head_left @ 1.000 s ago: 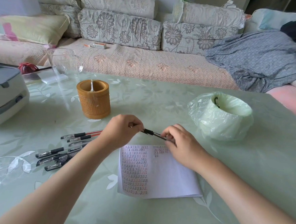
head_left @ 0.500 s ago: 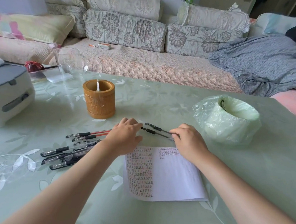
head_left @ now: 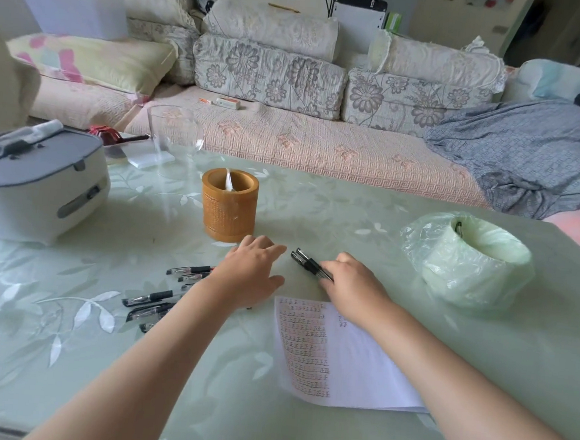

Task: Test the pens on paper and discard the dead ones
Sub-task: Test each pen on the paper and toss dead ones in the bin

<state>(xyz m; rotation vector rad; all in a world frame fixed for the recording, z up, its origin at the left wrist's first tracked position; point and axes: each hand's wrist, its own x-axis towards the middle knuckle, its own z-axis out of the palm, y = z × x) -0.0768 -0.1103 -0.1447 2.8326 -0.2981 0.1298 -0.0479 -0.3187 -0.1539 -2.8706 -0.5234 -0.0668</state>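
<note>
Green leaf-patterned tablecloth [head_left: 351, 207], mid-frame: left hand [head_left: 254, 274] has let go, fingers straight; right hand [head_left: 349, 282] grips two black pens [head_left: 308, 263], likely keepers, not binned.

at least 8 pens [head_left: 148, 300], 1 paper [head_left: 357, 362], 1 holder [head_left: 228, 212], 1 bin [head_left: 467, 263]

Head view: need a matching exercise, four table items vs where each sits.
Items:
1. bamboo pen holder
2. bag-lined bin
3. paper
4. two black pens

Places:
A. held at the fingertips of the right hand
B. far right of the table
C. just beyond the left hand
D. between the forearms, partly under the right one

Pairs: 1-C, 2-B, 3-D, 4-A
</note>
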